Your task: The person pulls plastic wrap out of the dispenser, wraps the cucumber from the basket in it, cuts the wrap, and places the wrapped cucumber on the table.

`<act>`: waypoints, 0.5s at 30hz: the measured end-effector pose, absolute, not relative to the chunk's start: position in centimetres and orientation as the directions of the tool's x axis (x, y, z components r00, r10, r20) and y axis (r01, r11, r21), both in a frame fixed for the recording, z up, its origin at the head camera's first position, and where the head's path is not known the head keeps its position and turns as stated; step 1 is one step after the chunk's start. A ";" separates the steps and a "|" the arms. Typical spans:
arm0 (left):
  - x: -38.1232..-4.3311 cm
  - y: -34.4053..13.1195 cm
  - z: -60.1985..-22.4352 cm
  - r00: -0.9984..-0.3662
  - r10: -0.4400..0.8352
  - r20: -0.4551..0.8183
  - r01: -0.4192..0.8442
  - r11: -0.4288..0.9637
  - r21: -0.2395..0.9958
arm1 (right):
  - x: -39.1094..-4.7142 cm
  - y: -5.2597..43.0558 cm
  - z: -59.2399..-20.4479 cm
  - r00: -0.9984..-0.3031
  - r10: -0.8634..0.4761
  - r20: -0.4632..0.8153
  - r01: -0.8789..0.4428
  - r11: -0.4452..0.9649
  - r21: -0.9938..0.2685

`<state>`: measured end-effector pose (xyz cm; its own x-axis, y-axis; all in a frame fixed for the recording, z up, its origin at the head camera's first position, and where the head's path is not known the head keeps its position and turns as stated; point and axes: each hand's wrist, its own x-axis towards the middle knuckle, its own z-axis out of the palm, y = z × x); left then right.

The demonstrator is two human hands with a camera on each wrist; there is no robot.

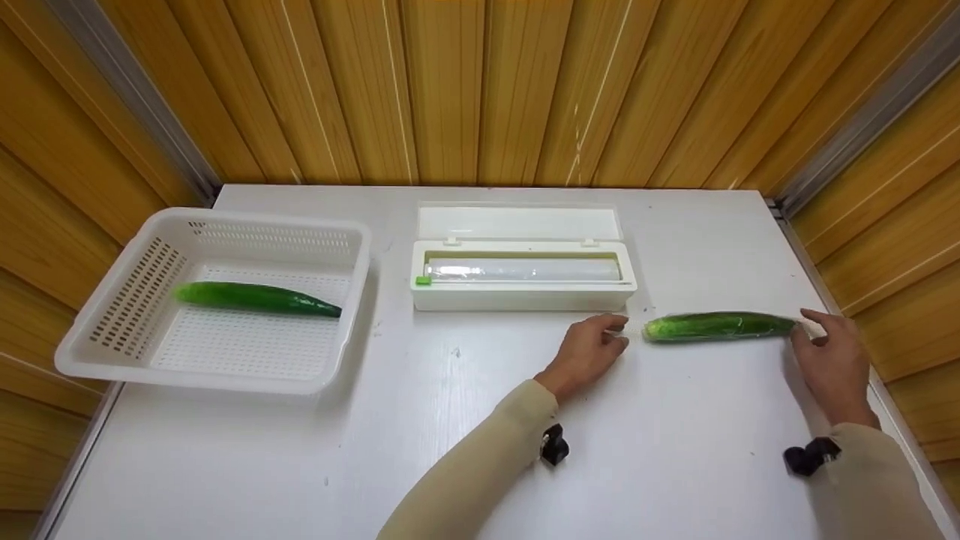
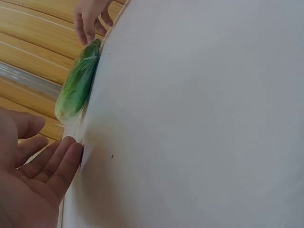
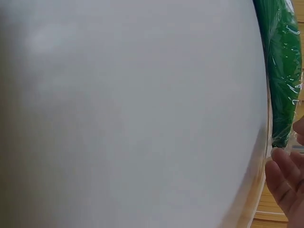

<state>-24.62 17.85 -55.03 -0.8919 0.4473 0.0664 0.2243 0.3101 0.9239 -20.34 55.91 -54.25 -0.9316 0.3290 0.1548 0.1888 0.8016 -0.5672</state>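
Observation:
A cucumber [image 1: 720,326] wrapped in clear cling film lies crosswise at the right of the white table, a short film tail at its pale end. Beside that tail is my left hand [image 1: 589,349], its fingers loosely bent and the thumb apart from them. The left wrist view shows this hand [image 2: 35,166] just short of the pale end. At the dark tip, my right hand [image 1: 832,364] has thumb and index finger spread about the film's other end. In the right wrist view, its fingertips [image 3: 280,159] are close to or touching the tip; exact contact is unclear.
A white cling film dispenser [image 1: 523,298] stands lid up at the back middle, with a film roll [image 1: 525,268] inside and a green slider [image 1: 424,280]. On the left, a white plastic basket [image 1: 217,375] holds another cucumber [image 1: 255,298]. Wood-patterned walls [image 1: 480,90] enclose the table.

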 end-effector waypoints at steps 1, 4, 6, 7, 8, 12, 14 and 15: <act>-24.6 17.4 -55.0 -0.893 0.444 0.079 0.234 0.307 0.922 | -20.4 55.7 -54.1 -0.928 0.329 0.175 0.186 0.815 -0.549; -24.7 15.7 -54.7 -0.891 0.436 0.130 0.286 0.316 0.904 | -20.9 54.5 -53.7 -0.906 0.297 0.302 0.123 0.867 -0.483; -24.8 14.5 -54.4 -0.887 0.431 0.167 0.328 0.333 0.884 | -21.2 53.3 -53.5 -0.880 0.255 0.401 0.059 0.896 -0.440; -24.8 13.9 -54.2 -0.885 0.428 0.182 0.346 0.345 0.872 | -21.5 52.7 -53.4 -0.868 0.233 0.438 0.033 0.908 -0.419; -24.9 13.4 -54.0 -0.884 0.424 0.195 0.360 0.353 0.864 | -21.7 52.1 -53.3 -0.856 0.211 0.472 0.004 0.916 -0.402; -24.9 11.4 -53.2 -0.888 0.404 0.221 0.389 0.401 0.829 | -22.5 50.2 -52.7 -0.847 0.149 0.511 -0.072 0.919 -0.388; -25.0 10.4 -52.7 -0.888 0.394 0.237 0.407 0.434 0.804 | -22.9 49.3 -52.5 -0.839 0.113 0.532 -0.118 0.917 -0.382; -25.0 9.9 -52.4 -0.887 0.390 0.247 0.418 0.449 0.790 | -23.1 48.8 -52.4 -0.833 0.093 0.545 -0.144 0.915 -0.376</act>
